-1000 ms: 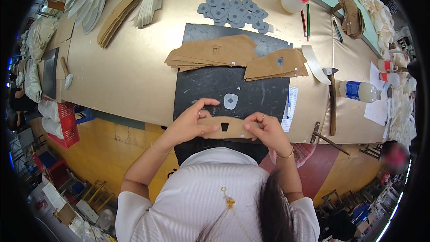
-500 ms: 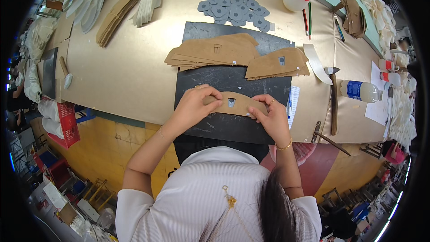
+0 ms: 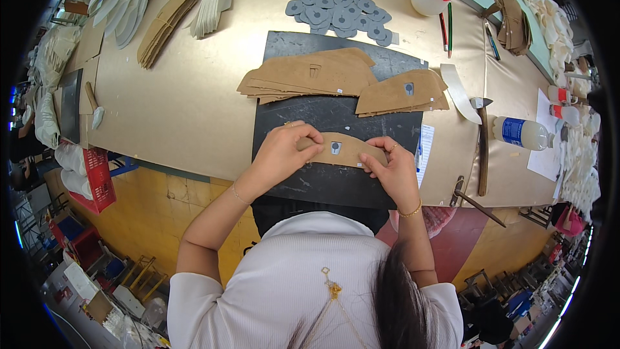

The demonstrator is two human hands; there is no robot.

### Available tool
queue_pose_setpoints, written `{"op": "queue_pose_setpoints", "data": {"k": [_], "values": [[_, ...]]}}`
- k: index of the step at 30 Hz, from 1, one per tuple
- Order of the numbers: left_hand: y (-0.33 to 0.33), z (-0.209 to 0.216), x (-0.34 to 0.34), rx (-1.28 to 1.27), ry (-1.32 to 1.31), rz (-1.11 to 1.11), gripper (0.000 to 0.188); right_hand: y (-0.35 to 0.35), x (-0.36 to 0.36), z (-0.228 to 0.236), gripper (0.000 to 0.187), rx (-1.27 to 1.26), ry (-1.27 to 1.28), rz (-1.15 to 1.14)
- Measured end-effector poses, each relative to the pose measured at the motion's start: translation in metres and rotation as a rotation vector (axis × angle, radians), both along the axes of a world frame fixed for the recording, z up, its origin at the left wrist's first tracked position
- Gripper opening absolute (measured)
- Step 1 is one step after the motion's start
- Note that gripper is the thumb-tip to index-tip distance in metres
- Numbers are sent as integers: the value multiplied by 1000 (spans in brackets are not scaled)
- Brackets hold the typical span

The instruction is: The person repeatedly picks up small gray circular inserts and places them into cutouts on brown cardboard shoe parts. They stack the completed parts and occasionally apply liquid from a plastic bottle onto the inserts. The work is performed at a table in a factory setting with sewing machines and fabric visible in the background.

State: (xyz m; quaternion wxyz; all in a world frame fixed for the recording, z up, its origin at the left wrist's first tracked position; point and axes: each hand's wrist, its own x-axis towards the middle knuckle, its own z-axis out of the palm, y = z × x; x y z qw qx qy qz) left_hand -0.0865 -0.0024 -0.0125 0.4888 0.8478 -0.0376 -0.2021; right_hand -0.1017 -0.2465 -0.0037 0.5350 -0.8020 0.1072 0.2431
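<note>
The left hand (image 3: 287, 148) pinched the left end of a curved brown piece (image 3: 355, 148) between thumb and fingers, and the right hand (image 3: 392, 165) gripped its right end. The piece lay over the black board (image 3: 310, 185), closer to the board's near edge than its far one, with a grey patch (image 3: 336, 148) showing through its cutout. Two stacks of brown pieces (image 3: 294, 77) sat toward the board's far edge, the smaller overhanging its right edge; loose grey patches (image 3: 339, 14) were heaped beyond the far edge.

Tan piece (image 3: 353, 150), dark-dotted pale grey patch (image 3: 336, 148), black mat (image 3: 310, 184), gold tabletop (image 3: 200, 90), white shirt (image 3: 271, 284)
</note>
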Motion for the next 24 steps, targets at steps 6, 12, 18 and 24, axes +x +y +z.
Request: {"op": "queue_pose_setpoints", "data": {"k": [6,12,18,24], "values": [[0,-1,0,-2,1,-3,17,0,0,-2,20,-1,-8,-5],[0,-1,0,13,-20,-10,17,1,0,-2,19,-4,-11,-5],[-1,-1,-1,23,-30,-11,17,2,1,1,18,5,-6,-7],[-1,0,0,18,0,-6,17,1,0,-2,19,-11,-7,-1]]}}
